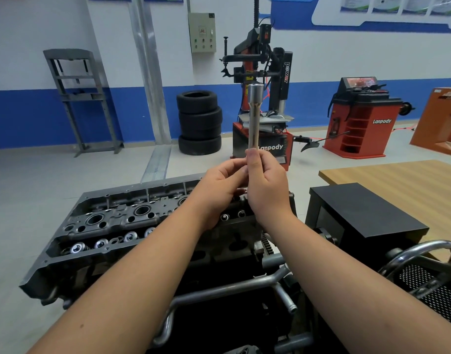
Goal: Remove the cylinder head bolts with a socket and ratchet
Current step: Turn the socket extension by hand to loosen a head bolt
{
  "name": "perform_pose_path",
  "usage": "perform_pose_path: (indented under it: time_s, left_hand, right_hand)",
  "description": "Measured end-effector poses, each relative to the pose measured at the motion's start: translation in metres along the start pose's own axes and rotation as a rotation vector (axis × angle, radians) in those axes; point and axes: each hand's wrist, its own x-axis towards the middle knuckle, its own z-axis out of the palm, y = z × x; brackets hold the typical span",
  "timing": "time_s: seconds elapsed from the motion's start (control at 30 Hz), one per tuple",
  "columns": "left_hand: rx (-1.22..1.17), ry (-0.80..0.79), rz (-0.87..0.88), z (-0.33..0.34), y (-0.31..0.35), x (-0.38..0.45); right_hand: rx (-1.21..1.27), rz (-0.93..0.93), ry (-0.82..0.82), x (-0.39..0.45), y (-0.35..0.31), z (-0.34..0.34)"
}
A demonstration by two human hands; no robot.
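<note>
A long metal bar with a wider socket-like head on top, the socket extension (254,116), stands upright above the engine. My right hand (266,185) grips its lower end, thumb along the shaft. Beside it, my left hand (220,185) has its fingertips on the same lower end. Below both hands lies the grey cylinder head (112,226) on its stand, with open round bores and shiny valve springs along the near row. No ratchet handle shows.
A black box (364,213) stands right of the engine, with a wooden table (398,175) behind it. A chrome bar and perforated tray (428,279) sit at lower right. Stacked tyres (199,122), a tyre changer (262,103) and a red balancer (359,118) stand farther back.
</note>
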Motion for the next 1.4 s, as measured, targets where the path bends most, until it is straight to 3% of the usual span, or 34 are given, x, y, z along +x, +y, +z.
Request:
perform_pose_path:
  time_s: [1.03,1.4]
  left_hand:
    - [0.016,0.058,-0.004,0.0005,-0.0001,0.0004]
    - [-0.012,0.003,-0.007,0.0000,-0.0001,0.0004]
  right_hand:
    - [-0.001,-0.008,-0.004,0.0002,0.0010,0.0001]
    - [-0.018,-0.013,-0.009,-0.0013,-0.0014,-0.0006]
